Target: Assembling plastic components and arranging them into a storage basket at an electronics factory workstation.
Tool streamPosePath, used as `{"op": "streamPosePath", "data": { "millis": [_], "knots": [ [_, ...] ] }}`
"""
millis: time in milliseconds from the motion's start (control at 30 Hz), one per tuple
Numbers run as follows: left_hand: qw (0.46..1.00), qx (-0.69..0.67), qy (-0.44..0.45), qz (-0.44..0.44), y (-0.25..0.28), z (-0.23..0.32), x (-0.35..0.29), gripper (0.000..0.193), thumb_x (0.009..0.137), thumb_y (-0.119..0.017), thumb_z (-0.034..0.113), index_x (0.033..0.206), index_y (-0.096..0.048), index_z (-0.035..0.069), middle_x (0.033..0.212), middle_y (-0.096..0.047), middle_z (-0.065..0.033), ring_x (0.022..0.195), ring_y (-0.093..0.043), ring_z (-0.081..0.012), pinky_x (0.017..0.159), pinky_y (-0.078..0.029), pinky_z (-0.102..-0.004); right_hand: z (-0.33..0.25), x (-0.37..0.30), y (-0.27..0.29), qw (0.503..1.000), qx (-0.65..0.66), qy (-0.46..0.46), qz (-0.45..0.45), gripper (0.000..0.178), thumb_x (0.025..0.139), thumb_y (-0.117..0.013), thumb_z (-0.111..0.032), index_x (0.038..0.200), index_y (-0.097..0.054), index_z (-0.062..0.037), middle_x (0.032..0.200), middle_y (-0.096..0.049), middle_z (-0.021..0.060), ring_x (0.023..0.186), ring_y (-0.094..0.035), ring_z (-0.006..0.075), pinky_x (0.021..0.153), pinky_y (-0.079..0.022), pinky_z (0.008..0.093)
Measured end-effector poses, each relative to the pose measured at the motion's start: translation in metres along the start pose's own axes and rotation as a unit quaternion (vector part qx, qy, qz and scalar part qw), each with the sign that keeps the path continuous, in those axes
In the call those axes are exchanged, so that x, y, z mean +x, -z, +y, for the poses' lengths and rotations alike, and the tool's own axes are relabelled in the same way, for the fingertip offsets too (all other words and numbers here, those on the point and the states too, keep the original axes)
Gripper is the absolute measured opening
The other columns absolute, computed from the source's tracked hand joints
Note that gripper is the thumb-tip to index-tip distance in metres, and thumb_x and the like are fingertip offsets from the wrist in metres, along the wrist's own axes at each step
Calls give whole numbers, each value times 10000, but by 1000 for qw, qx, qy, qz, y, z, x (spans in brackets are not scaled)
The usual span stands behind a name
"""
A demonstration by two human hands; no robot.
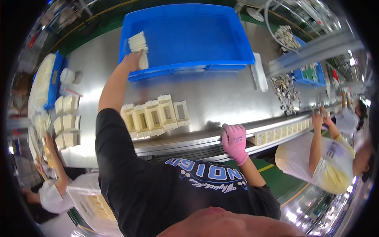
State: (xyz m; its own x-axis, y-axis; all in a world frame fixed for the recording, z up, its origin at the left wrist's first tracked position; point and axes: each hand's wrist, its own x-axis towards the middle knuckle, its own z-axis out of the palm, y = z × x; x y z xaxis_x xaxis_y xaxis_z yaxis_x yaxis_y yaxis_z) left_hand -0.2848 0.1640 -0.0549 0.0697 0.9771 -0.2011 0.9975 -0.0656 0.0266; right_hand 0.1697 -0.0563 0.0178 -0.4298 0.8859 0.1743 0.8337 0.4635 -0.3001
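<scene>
My bare left hand (pixel 134 60) reaches over the near wall of a large blue bin (pixel 189 65) at its left end. Its fingers are closed on cream plastic parts (pixel 143 61) at the near end of a row along the bin's left wall. More cream parts (pixel 137 40) lie just beyond. Below my left arm, several cream rectangular frames (pixel 153 116) stand side by side on the metal table. My right hand (pixel 235 143), in a pink glove, rests at the table's front rail with its fingers curled. Whatever is under those fingers is hidden.
Stacked cream parts (pixel 68 123) and a white cup (pixel 67 76) stand left, near a filled blue crate (pixel 55 81). Right are a white strip (pixel 259 73), tangled cables (pixel 287 93) and a metal post (pixel 312 53). Cream parts line the rail (pixel 282 132). People work on both sides.
</scene>
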Motion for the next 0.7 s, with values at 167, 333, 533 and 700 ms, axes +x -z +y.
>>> {"op": "streamPosePath", "data": {
  "millis": [167, 333, 533, 700],
  "knots": [
    [999, 47, -22, 14, -18, -21, -1, 920, 568, -700, 205, 1329, -193, 103, 1148, -457, -212, 1069, -442, -358, 903, -359, -429, -2, 10, 1, 999, 12, -15, -27, 176, 736, -492, -145, 887, -534, -66, 723, -542, 83, 728, -516, 246, 784, -356, 376],
    [996, 93, 4, 0, -15, -5, 15, 960, 588, -686, 240, 1359, -117, 177, 1183, -413, -244, 1113, -403, -369, 925, -314, -443, 5, 1, 0, 999, 9, -37, -7, 166, 766, -469, -219, 845, -526, -84, 750, -554, 79, 764, -524, 246, 793, -350, 384],
    [995, 97, -8, 32, 14, 11, -7, 965, 562, -713, 276, 1350, -169, 156, 1045, -485, -207, 1000, -474, -353, 857, -369, -437, 6, -5, -8, 999, 6, -34, 7, 173, 771, -471, -242, 798, -533, -83, 733, -564, 88, 744, -532, 254, 800, -357, 384],
    [993, 35, -36, 108, 73, 44, -45, 1020, 490, -759, 252, 1319, -199, 48, 977, -511, -205, 957, -481, -365, 817, -406, -402, 10, -6, -10, 1000, 5, -17, 10, 179, 769, -479, -256, 775, -542, -88, 721, -566, 88, 730, -535, 254, 793, -367, 380]
  ]
}}
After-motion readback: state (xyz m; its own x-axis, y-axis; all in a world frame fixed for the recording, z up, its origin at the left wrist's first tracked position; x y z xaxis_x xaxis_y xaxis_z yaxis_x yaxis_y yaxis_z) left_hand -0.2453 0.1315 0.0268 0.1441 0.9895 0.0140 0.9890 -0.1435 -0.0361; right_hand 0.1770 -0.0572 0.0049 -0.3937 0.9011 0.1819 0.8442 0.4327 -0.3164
